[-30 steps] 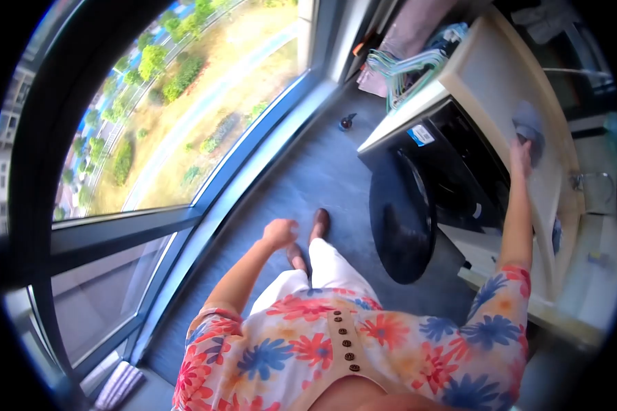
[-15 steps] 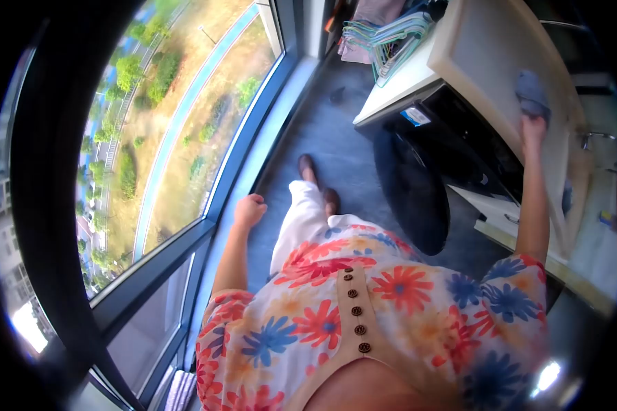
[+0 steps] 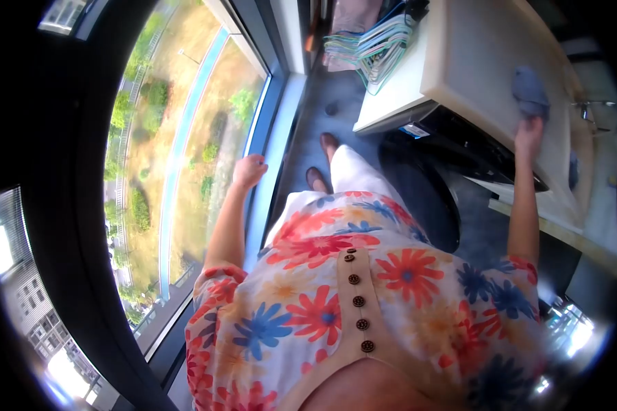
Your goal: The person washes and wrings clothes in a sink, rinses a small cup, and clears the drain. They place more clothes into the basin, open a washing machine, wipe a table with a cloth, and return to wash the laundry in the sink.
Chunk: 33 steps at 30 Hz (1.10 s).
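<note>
My right hand (image 3: 529, 137) grips a folded blue-grey cloth (image 3: 530, 92). Cloth and hand are over the pale countertop (image 3: 476, 58), and the cloth overlaps its surface in this view. On the other side, my left hand (image 3: 251, 170) hangs at the window side with its fingers curled into a loose fist, nothing showing in them. It overlaps the window frame (image 3: 259, 130) from here. Below the counter stands a black front-loading machine (image 3: 459, 140), its round dark door (image 3: 418, 192) swung out beside my legs.
A bundle of wire hangers (image 3: 373, 48) lies at the counter's far end, near a pink cloth (image 3: 349, 20). A metal faucet (image 3: 591, 113) rises at the right. My shoes (image 3: 317, 179) are on a narrow strip of dark floor (image 3: 308, 123) between window and counter.
My feet have changed places in a step, and the counter and window have shifted in view. My left hand appears higher. The cloth stays in my right hand.
</note>
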Each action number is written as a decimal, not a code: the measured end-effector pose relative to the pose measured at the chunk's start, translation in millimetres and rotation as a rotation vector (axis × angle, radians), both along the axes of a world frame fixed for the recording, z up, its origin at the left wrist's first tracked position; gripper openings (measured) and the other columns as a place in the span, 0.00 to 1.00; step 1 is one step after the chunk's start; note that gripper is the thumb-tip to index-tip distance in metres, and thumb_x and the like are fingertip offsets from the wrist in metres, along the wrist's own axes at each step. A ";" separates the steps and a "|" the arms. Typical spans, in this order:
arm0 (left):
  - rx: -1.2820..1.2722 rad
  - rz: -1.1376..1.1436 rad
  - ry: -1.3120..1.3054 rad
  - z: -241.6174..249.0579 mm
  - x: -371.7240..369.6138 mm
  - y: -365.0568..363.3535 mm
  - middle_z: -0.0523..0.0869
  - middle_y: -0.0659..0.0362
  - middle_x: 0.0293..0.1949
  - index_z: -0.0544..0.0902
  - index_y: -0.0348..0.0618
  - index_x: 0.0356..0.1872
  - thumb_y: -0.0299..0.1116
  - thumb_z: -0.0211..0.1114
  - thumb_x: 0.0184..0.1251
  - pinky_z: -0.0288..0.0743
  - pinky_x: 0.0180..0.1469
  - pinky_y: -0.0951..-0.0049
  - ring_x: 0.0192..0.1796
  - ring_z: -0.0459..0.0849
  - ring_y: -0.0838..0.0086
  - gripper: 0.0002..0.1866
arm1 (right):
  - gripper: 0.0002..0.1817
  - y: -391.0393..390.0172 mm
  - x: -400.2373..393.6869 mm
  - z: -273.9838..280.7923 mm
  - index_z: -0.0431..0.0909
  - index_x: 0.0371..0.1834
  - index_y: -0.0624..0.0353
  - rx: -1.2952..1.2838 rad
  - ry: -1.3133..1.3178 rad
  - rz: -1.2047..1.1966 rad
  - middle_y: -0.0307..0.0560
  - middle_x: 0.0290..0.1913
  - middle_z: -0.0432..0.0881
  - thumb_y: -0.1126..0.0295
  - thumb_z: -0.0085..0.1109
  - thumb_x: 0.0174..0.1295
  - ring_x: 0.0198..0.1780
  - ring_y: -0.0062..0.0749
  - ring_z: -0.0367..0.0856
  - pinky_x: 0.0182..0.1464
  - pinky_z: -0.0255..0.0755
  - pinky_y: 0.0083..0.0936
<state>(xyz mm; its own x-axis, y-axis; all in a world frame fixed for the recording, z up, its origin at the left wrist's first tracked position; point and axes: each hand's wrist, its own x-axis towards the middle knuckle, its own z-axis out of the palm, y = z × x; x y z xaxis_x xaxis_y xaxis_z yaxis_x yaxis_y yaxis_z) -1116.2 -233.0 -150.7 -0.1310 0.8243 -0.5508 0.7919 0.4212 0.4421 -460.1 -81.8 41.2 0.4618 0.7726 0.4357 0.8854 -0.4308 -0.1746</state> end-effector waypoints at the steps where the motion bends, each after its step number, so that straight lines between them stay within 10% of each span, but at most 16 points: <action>1: 0.001 -0.024 0.007 3.2 2.3 7.1 0.82 0.51 0.36 0.82 0.52 0.37 0.42 0.60 0.44 0.74 0.46 0.65 0.41 0.80 0.58 0.17 | 0.25 0.4 -0.5 0.5 0.65 0.55 0.47 0.005 -0.004 -0.010 0.35 0.52 0.75 0.57 0.51 0.52 0.52 0.37 0.72 0.51 0.66 0.35; 33: 0.073 -0.083 -0.022 -15.9 -43.1 65.4 0.83 0.54 0.26 0.81 0.41 0.37 0.37 0.64 0.44 0.76 0.31 0.73 0.24 0.82 0.70 0.17 | 0.24 -3.1 6.0 -5.5 0.67 0.54 0.47 0.149 0.023 0.070 0.35 0.50 0.77 0.60 0.52 0.51 0.51 0.37 0.73 0.51 0.66 0.32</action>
<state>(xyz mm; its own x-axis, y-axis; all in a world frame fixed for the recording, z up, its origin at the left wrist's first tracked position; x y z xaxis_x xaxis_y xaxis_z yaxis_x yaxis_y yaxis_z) -1159.2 -167.6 -166.6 -0.0486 0.8696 -0.4913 0.8126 0.3205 0.4869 -454.2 -84.9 35.7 0.4203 0.7310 0.5376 0.9074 -0.3363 -0.2521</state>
